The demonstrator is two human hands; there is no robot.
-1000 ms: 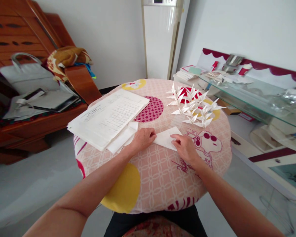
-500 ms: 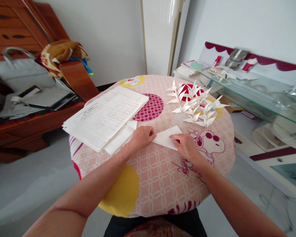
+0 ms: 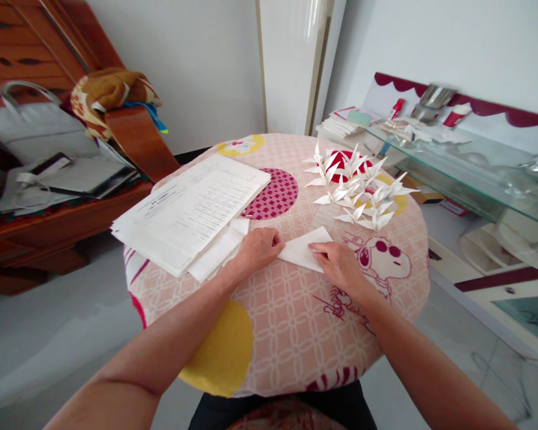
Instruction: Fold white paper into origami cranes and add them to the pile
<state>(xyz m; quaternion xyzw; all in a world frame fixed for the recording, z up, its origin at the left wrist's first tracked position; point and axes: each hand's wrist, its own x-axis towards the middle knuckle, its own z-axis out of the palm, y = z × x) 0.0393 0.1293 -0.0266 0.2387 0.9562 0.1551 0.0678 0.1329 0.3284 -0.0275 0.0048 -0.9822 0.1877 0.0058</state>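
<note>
A white folded sheet of paper lies on the cloth-covered round table in front of me. My left hand is closed at its left corner, fingers curled in a pinch. On the paper's right part rests my right hand, with the index finger pressed to the surface and the other fingers curled at the edge. Beyond it, at the table's right, stand several white paper cranes in a cluster. To the left lies a stack of printed sheets, with smaller white paper pieces partly beneath it.
A wooden chair at the left holds a light grey bag, a brown patterned cloth and papers. Along the right wall, a glass shelf carries papers, a red bottle and metal containers.
Both hands and the folded paper stay nearly in place. The view shifts only slightly.
</note>
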